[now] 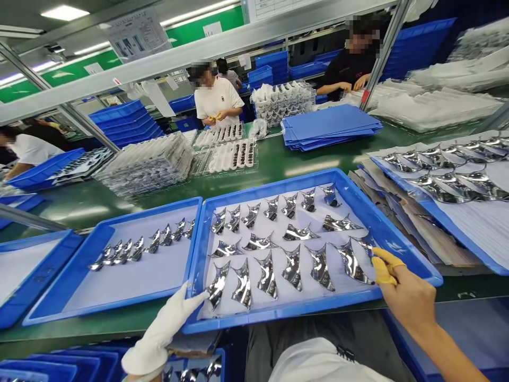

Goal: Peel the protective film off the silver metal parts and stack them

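Observation:
A blue tray (397, 249) lined with white paper lies before me, holding rows of shiny curved chrome pieces. At its right end, my right hand (411, 294), with yellow covers on its fingertips, pinches a chrome piece (365, 245) near the tray wall. Its lower part is hidden by the fingers. My left hand (173, 318), in a white glove, reaches over the front left corner. Its fingers are stretched apart, one tip at the edge of the nearest chrome piece (218, 286). Another chrome piece (352, 262) lies just left of my right hand.
On the left, a second blue tray (111, 307) holds a row of smaller chrome pieces. Blue sheets (330, 124) and stacked clear trays (147, 164) stand behind. More chrome pieces (457, 185) lie at right. A metal frame bar (199, 48) crosses above; co-workers sit opposite.

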`<action>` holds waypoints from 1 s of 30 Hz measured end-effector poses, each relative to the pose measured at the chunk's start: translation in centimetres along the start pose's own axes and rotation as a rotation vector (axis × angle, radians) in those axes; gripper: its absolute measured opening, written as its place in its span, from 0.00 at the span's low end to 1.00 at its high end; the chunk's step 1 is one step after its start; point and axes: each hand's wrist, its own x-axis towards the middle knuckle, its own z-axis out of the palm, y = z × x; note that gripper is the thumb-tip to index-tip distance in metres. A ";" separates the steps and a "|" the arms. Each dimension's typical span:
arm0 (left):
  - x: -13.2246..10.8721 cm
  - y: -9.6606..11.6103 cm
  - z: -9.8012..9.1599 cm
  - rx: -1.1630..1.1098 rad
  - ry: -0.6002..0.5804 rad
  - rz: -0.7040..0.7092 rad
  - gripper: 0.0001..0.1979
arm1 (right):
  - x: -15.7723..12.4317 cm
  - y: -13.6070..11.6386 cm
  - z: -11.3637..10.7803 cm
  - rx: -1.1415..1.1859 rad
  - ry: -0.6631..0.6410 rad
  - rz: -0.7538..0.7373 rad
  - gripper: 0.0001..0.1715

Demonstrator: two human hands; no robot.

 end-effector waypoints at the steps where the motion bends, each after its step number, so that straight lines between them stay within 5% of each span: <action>1: -0.4 -0.1 -0.6 0.006 -0.020 0.040 0.25 | 0.0 0.2 -0.4 -0.048 -0.024 -0.011 0.28; 5: -1.1 0.2 -4.0 0.006 -0.079 0.259 0.27 | 0.6 0.0 -1.8 -0.178 -0.141 -0.066 0.26; 9: 2.2 4.2 -6.0 0.101 -0.067 0.478 0.26 | 2.0 -4.2 -1.9 -0.041 -0.053 -0.156 0.21; 15: 12.0 14.5 -1.2 0.453 -0.070 0.661 0.18 | 2.4 -13.6 -0.2 0.374 -0.069 -0.249 0.09; 18: 15.5 17.4 1.8 0.652 -0.043 0.638 0.16 | 1.7 -16.4 0.3 0.528 -0.124 -0.281 0.09; 23: 18.0 18.7 3.8 0.900 -0.058 0.600 0.16 | 1.7 -18.3 0.8 0.590 -0.169 -0.272 0.09; 30: 18.0 19.5 4.2 1.007 -0.107 0.647 0.15 | 2.5 -19.0 1.9 0.547 -0.196 -0.214 0.09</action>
